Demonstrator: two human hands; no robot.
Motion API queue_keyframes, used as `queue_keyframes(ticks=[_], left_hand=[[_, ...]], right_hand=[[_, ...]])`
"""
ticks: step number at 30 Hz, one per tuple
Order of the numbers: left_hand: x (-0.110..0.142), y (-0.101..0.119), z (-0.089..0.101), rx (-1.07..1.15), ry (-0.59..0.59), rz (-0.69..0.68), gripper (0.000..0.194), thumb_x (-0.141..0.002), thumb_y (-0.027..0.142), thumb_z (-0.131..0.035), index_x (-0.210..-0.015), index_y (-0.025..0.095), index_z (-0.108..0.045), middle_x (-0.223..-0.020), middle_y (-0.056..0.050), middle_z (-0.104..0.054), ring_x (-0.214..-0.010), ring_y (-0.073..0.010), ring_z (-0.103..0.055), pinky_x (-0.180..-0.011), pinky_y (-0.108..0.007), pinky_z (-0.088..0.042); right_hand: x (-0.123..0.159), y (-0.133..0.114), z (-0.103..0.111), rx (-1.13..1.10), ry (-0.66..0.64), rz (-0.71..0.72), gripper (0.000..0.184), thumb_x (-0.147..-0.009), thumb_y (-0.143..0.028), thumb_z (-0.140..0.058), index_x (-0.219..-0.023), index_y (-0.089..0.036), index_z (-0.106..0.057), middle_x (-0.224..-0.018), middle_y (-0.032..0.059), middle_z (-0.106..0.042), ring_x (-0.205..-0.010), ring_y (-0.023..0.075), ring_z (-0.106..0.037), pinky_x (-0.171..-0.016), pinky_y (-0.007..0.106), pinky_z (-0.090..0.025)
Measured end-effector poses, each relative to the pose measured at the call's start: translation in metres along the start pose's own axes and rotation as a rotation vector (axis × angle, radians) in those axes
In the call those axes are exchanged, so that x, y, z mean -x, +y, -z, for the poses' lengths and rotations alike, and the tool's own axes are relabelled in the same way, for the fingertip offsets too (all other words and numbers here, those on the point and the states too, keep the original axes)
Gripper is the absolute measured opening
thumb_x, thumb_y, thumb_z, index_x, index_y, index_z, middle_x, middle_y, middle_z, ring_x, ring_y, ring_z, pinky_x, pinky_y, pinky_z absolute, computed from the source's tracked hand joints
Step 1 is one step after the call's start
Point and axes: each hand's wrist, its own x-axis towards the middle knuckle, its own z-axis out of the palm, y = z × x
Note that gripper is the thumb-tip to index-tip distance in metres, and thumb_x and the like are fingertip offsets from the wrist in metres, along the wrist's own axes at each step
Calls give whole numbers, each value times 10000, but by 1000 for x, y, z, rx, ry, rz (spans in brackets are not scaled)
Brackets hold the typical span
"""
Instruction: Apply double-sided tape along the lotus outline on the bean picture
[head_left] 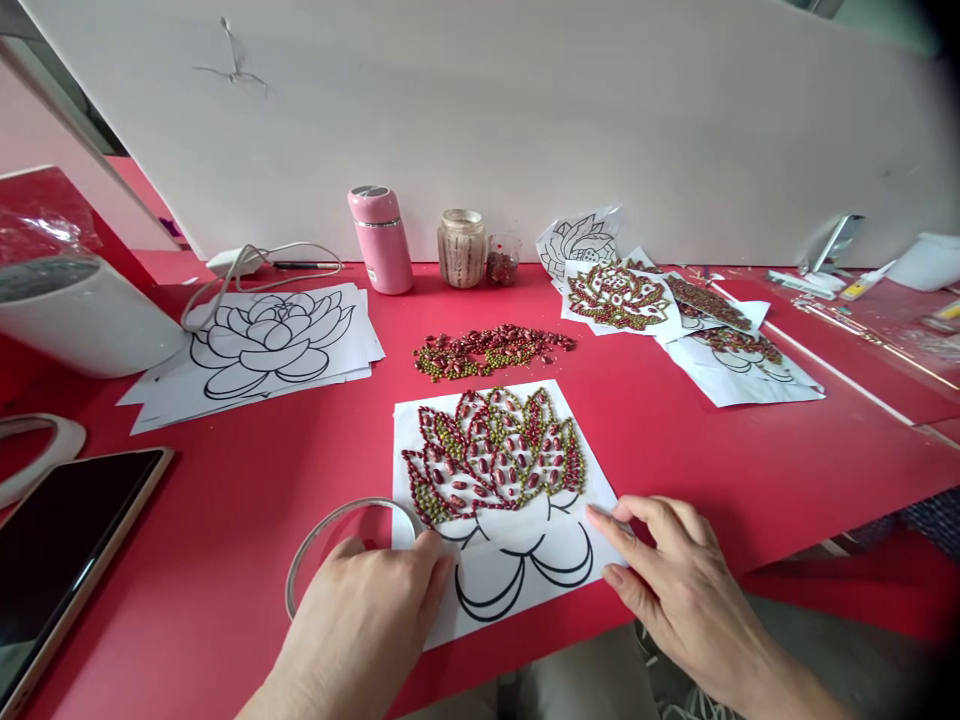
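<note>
A white sheet (pixel 517 570) with a black lotus outline lies at the red table's front edge; its upper petals are filled with red and green beans (pixel 491 455). My left hand (pixel 364 620) rests on the sheet's lower left corner, fingers together and curled down, beside a thin ring of tape (pixel 330 525). My right hand (pixel 671 575) lies at the sheet's right edge, fingers spread, fingertips touching the paper. A loose pile of red and green beans (pixel 487 350) sits behind the sheet.
Blank lotus printouts (pixel 262 345) are stacked at left, finished bean pictures (pixel 622 295) at back right. A pink flask (pixel 381 240), a glass jar (pixel 461 248), a white tub (pixel 82 310) and a tablet (pixel 60 550) stand around. A white board (pixel 525 100) walls the back.
</note>
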Motion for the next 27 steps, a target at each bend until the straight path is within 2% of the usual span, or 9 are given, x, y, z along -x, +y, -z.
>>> queue_keyframes(ticks=[5,12,20,23,27], left_hand=[[-1,0,-4,-24,-11,-12,322,-870,252,-264,-788,220,-574,-564,-28,-622,-541,-202,-589,-511,-287,-345],[0,2,0,-11,-32,-20,326,-868,235,-246,-797,204,-562,-572,-41,-623,-540,-231,-591,-521,-320,-350],[1,2,-6,-5,7,-78,275,-837,184,-291,-795,208,-562,-583,-27,-616,-486,-225,-572,-485,-323,-333],[1,2,-6,-8,9,-77,270,-828,172,-292,-773,207,-554,-573,-29,-613,-490,-231,-572,-488,-326,-333],[1,2,-4,-16,-5,-47,299,-849,202,-265,-758,216,-549,-547,-31,-606,-501,-244,-573,-509,-337,-338]], right_hand=[[-1,1,-5,21,118,61,422,-883,-345,-454,-1290,-232,-436,-1083,89,-465,-957,216,-435,-834,347,-337],[-26,-28,-6,-22,-24,248,454,-847,-467,-490,-1267,-298,-455,-1257,64,-358,-1066,249,-351,-895,364,-294],[-54,-64,-8,-208,-98,317,485,-846,-545,-430,-1258,-291,-460,-1190,78,-407,-1050,259,-352,-871,386,-318],[-55,-62,-7,-214,-88,315,456,-854,-525,-430,-1244,-293,-474,-1178,76,-419,-1043,258,-357,-861,386,-327],[-40,-41,-4,-126,-42,252,373,-860,-433,-482,-1207,-300,-511,-1183,60,-421,-1037,242,-368,-878,376,-324]])
